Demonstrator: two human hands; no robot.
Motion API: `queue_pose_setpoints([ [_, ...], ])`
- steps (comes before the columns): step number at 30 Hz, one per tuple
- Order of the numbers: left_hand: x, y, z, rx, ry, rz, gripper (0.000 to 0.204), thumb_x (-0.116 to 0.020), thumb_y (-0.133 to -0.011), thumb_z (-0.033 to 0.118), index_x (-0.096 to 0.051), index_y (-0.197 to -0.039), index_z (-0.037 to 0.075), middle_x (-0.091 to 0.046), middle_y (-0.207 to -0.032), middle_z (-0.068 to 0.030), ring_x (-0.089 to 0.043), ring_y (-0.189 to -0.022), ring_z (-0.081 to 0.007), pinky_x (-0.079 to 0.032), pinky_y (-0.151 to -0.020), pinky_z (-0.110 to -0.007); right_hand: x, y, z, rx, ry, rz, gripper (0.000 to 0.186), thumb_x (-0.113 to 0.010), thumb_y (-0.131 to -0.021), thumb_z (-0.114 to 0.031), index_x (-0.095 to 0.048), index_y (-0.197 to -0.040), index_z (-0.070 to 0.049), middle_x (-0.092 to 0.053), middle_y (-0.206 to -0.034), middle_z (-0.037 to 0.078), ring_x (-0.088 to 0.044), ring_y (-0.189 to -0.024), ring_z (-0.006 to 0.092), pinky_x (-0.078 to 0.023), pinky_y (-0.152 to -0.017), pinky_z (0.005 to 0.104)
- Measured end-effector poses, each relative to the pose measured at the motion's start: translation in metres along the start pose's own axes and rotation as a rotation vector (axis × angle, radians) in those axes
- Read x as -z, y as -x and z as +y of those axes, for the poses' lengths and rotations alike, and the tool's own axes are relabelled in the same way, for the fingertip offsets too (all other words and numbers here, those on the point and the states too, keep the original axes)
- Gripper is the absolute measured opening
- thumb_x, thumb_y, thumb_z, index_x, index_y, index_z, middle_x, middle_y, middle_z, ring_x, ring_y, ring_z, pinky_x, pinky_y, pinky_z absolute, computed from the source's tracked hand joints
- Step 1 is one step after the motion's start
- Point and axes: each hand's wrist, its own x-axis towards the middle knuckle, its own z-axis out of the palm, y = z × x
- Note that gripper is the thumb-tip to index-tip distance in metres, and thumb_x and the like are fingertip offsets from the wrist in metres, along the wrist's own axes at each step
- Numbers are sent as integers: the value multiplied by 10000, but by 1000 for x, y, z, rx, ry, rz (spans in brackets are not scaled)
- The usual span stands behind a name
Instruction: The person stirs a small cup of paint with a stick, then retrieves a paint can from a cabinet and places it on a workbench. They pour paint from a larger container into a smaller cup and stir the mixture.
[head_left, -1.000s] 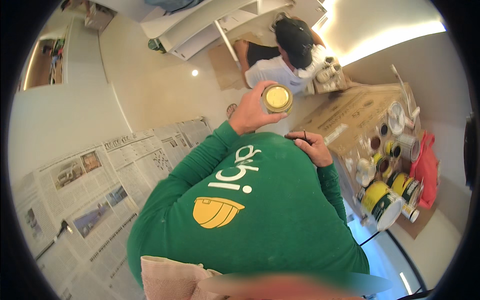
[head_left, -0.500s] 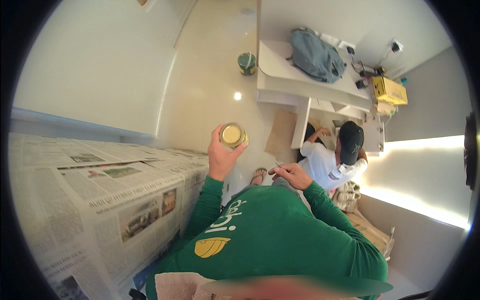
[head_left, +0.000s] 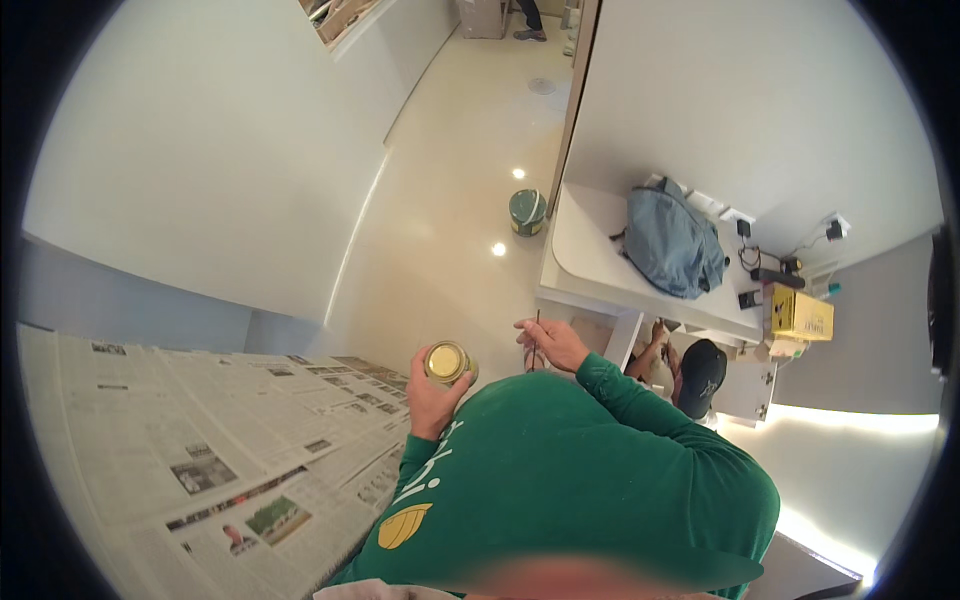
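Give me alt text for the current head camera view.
Seen from above, the left hand holds a yellow-topped jar, the right hand a thin dark stick. Newspaper sheets lie at left; a co-worker in a dark cap is at right, near a white desk bearing a grey-blue backpack.

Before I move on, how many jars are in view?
1: the jar in the left hand, to the right of the newspaper. Others may be hidden.
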Motion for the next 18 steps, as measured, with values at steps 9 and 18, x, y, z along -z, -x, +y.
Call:
queue_pose_setpoints([
  [9,0,-152,-4,73,60,231,719,-916,-841,164,-547,-1434,-10,-727,-1282,-169,-722,-1185,-263,-560,-1054,-407,77,-219,-78,218,33,-126,423,-501,-1140,-205,-628,-1513,-53,-802,-1062,113,-746,-941,212,-604,-926,363],
  [18,14,-452,1,-20,107,106,741,-948,-823,206,-576,-1425,-13,-717,-1306,-165,-710,-1200,-268,-556,-1057,-411,77,-445,-218,370,261,-174,647,-858,-963,-432,-676,-1487,-97,-735,-1186,96,-597,-835,144,-572,-768,322],
])
